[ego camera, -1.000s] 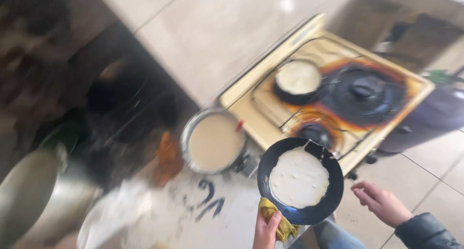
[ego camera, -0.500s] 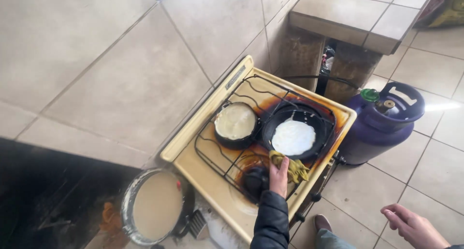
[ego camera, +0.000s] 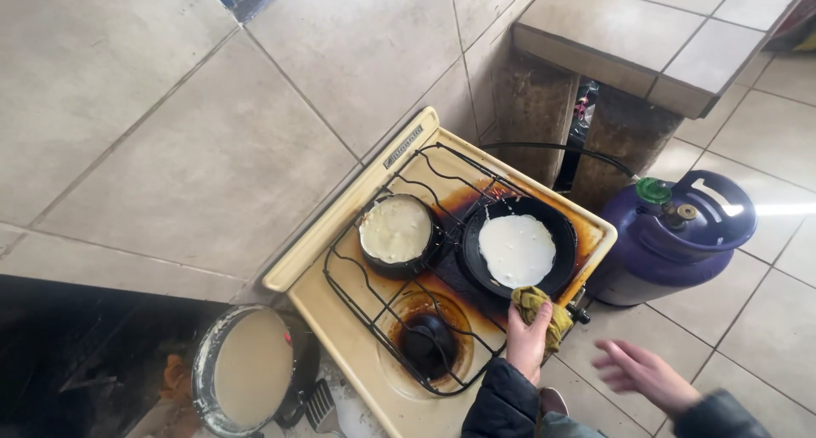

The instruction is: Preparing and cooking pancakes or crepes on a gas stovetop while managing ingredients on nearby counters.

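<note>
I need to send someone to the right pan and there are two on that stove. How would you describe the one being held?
Find the cream stove on the tiled floor, beside the purple gas bottle. The held pan is the wider black one nearest that bottle, its handle gripped through a yellow cloth by the left hand; its batter is whiter than the smaller pan's.

Count around the stove (ego camera: 340,306)

Two pans on the stove, the small pan (ego camera: 396,232) and the large pan (ego camera: 517,247); one bare burner (ego camera: 427,343); one batter pot (ego camera: 246,380) left of it; one gas cylinder (ego camera: 680,234) right; one cloth (ego camera: 541,306); two hands.
</note>
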